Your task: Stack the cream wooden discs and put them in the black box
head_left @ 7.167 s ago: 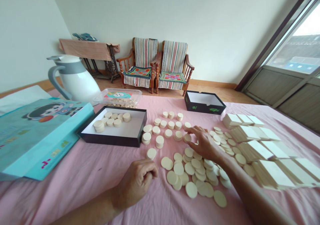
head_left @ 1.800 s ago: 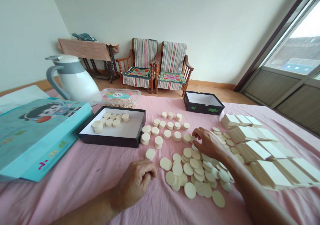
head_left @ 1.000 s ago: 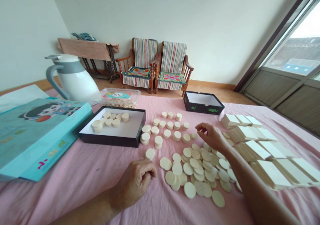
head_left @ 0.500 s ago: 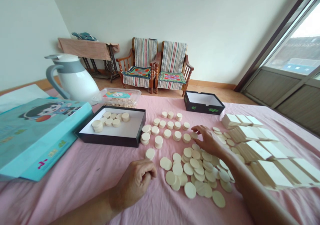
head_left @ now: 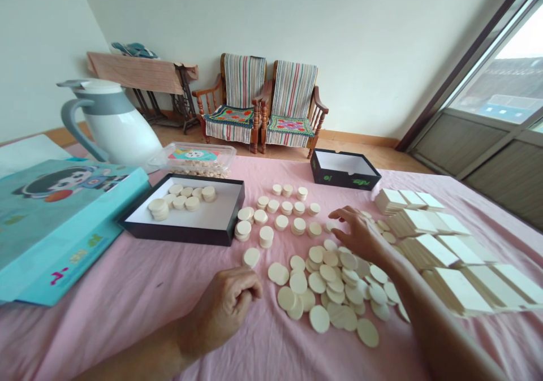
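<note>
My left hand (head_left: 227, 302) rests on the pink cloth in a loose fist, with nothing showing in it, just below a short stack of round wooden discs (head_left: 251, 257). My right hand (head_left: 356, 231) hovers over the cloth with thumb and fingers apart, right beside a low disc stack (head_left: 328, 228). Several small disc stacks (head_left: 298, 226) stand in rough rows to its left. Below it spreads a loose heap of pale discs (head_left: 335, 285), partly covered by my right forearm. More flat discs (head_left: 388, 237) lie to the right of that hand.
A black tray (head_left: 178, 236) holding disc stacks is at left, beside a turquoise box (head_left: 76, 228), a white jug (head_left: 123, 126) and a clear plastic container (head_left: 220, 152). A second black box (head_left: 345, 177) sits at the far edge. Rectangular wooden pieces (head_left: 462, 290) are piled at right.
My right hand has drawn slightly away from the low disc stack, its fingers wider apart. My left hand keeps its fist. The whole view has shifted a little.
</note>
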The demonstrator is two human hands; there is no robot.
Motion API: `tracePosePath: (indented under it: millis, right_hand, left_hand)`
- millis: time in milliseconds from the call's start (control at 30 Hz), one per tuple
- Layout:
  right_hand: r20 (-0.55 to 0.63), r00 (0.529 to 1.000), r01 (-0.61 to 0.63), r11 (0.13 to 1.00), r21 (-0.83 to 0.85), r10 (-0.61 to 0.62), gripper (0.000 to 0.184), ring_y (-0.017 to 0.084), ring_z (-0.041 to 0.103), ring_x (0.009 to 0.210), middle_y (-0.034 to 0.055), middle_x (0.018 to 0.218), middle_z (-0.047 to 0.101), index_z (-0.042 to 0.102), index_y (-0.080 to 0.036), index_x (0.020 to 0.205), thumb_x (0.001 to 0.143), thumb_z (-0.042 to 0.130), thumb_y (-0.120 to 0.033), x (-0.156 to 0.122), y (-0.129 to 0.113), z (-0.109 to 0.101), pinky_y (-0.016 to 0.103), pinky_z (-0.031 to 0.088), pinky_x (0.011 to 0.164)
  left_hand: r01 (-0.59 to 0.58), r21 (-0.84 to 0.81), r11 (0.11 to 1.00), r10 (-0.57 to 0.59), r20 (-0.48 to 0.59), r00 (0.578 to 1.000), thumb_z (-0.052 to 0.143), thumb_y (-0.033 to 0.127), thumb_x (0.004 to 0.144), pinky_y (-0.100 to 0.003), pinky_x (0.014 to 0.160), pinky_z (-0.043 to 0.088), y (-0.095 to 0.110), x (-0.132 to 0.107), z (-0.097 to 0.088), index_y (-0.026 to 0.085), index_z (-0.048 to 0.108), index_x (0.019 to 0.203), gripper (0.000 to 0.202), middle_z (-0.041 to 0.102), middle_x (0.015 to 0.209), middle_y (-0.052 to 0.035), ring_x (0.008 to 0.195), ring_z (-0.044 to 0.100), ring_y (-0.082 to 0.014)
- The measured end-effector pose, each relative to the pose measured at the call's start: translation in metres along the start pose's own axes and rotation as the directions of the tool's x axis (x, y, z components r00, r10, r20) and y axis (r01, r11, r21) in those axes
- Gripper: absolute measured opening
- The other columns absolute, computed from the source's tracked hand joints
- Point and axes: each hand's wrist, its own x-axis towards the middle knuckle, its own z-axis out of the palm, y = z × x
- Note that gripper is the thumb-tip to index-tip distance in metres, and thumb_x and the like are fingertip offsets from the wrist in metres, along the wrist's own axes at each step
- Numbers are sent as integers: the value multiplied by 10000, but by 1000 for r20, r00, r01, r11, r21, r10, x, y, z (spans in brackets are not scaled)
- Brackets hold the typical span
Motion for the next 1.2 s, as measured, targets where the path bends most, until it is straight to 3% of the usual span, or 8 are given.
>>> tracePosePath:
  millis: [100,167,300,467,600,800,1000,1200]
  right_hand:
    - [93,995,33,991,130,-45,117,151,598,735,27,825,646,635,-205,854,785,541,-211,-5,-19,-16,271,440,680]
    - [174,979,71,979,191,-105,127,136,594,715,20,813,650,642,-207,867,793,540,-205,-10,-36,-23,253,438,664]
    - [234,958,139,983,119,-164,184,171,593,808,58,896,644,655,-201,953,786,583,-226,-19,-64,-24,277,429,708]
    - [274,950,157,988,-5,-149,135,190,582,780,61,847,613,644,-200,892,764,604,-218,-22,-71,-15,281,402,664]
    - [241,952,191,982,8,-187,120,187,570,786,65,818,596,636,-181,875,771,576,-177,-22,-70,-15,282,397,688]
    - [69,963,251,961,113,-260,164,180,550,818,66,853,589,614,-164,929,776,555,-152,-18,-86,-8,279,410,723]
    - [142,957,252,968,20,-252,147,186,568,819,80,855,602,632,-155,885,753,568,-150,-7,-114,8,274,405,706]
    - [162,962,220,975,26,-221,188,195,580,836,96,878,627,649,-141,912,737,583,-149,-9,-117,21,275,414,701]
  left_hand:
    - [5,3,1000,-5,-2,1000,350,-44,651,-185,576,378,0,0,0,160,537,656,277,581,618,24,581,536,-85]
    - [9,6,1000,-9,0,1000,356,-42,655,-187,579,380,0,1,1,160,537,655,271,581,615,24,581,534,-86]
    - [1,26,1000,-1,-9,1000,352,-33,665,-192,578,382,2,3,3,161,540,646,271,577,605,21,580,531,-92]
    - [-15,46,999,16,-21,1000,351,-34,674,-191,577,385,2,3,3,159,550,655,278,582,614,22,578,534,-88]
    - [-14,60,998,17,-43,999,355,-36,665,-188,576,388,0,3,4,157,558,650,280,592,619,22,584,544,-88]
    - [7,94,996,9,-168,986,377,-18,672,-183,553,387,3,5,3,151,573,626,263,602,596,21,544,544,-85]
    - [8,101,995,21,-281,959,358,4,663,-186,532,372,8,6,-5,151,534,571,247,548,543,22,510,506,-88]
    - [37,49,998,-22,-267,963,353,19,650,-186,524,373,4,4,-8,151,525,552,237,541,535,18,516,507,-94]
